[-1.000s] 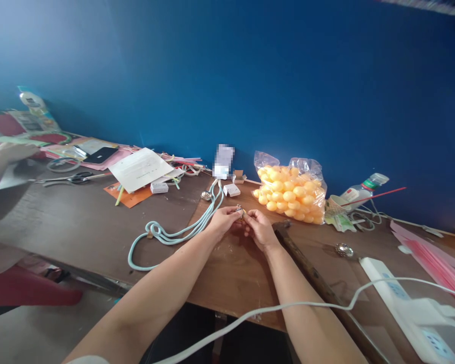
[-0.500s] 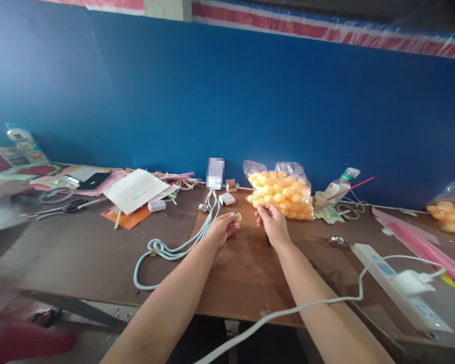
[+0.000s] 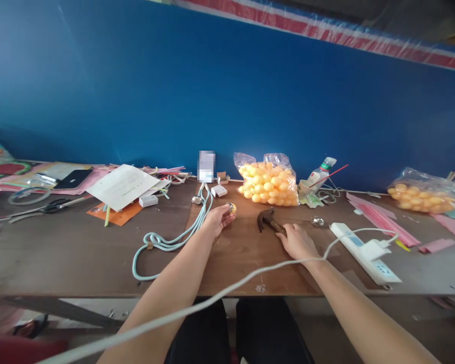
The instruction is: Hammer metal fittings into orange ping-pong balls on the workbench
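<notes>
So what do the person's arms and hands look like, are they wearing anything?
Both arms are bare from the hands right up to the bottom edge of the picture. The left hand and right hand wear no gloves, and no rings, watch or bracelets show. No sleeves can be seen. The fingers are slim with short nails, as far as the picture shows.

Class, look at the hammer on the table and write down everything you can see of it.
The hammer lies flat on the brown wooden table, in front of the bag of yellow balls. Its dark, rusty-looking metal head with a curved claw points left. The right hand covers its handle, so little of that shows. The left hand is apart from it.
</notes>
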`<state>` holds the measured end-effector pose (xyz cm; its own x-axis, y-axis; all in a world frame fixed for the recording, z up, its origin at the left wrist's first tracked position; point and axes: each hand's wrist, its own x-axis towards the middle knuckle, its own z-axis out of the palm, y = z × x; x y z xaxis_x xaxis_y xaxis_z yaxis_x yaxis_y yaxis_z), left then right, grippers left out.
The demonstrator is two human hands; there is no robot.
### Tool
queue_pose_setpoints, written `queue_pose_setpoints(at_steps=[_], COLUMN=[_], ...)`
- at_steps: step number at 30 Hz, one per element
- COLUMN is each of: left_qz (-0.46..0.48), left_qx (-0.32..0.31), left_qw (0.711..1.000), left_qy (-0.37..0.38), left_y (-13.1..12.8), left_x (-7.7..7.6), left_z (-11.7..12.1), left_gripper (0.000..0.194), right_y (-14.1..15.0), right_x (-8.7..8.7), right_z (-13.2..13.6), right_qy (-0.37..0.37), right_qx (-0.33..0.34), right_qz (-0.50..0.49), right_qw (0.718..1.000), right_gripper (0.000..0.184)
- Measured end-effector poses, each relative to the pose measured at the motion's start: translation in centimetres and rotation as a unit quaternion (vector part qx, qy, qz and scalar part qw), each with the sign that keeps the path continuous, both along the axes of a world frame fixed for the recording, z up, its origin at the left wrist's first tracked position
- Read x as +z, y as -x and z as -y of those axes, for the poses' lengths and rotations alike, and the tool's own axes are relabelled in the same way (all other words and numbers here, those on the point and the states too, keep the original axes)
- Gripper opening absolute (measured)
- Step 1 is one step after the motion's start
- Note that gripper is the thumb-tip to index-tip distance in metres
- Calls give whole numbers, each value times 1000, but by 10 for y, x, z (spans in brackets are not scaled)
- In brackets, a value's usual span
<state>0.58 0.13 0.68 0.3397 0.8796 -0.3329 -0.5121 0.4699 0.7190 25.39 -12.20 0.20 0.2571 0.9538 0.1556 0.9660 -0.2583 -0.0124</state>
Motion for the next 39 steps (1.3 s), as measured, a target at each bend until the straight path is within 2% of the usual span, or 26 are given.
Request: queue_pose_setpoints(at_steps=[3, 6, 8, 10, 12, 13, 18, 24, 31, 36, 39], left_qz=[-9, -18, -21, -19, -16, -14, -15, -7, -1, 4, 4], left_qx=[11, 22, 22, 28, 33, 36, 63, 70, 74, 69, 75], left_qw=[1000, 1000, 999, 999, 999, 999, 998, 997, 997, 997, 997], left_qy=[-6, -12, -17, -19, -21, -22, -10, -19, -20, -24, -23], left_y=[-1, -3, -5, -5, -6, -6, -7, -7, -9, -7, -7], left_x=[-1, -3, -4, -4, -4, -4, -2, -1, -2, 1, 2], left_z=[1, 0, 0, -1, 0, 0, 1, 1, 2, 2, 2], left_gripper=[9, 8, 8, 8, 8, 8, 4, 9, 5, 6, 2], right_y=[8, 27, 44, 61, 75, 80, 92, 88, 93, 95, 95], right_x=[3, 17, 28, 37, 43, 44, 40, 41, 39, 44, 42], right_z=[-4, -6, -7, -8, -9, -10, -14, -6, -2, 0, 1], right_qy=[-19, -54, -62, -56, -51, -49, -31, -71, -41, -75, -64], right_qx=[29, 73, 83, 87, 92, 94, 84, 81, 75, 88, 88], right_qz=[-49, -179, -301, -421, -487, -501, -482, -488, -486, -472, -471], right_qw=[998, 980, 948, 901, 867, 859, 872, 866, 869, 874, 875], right_gripper=[21, 29, 34, 40, 42, 42, 38, 42, 39, 41, 40])
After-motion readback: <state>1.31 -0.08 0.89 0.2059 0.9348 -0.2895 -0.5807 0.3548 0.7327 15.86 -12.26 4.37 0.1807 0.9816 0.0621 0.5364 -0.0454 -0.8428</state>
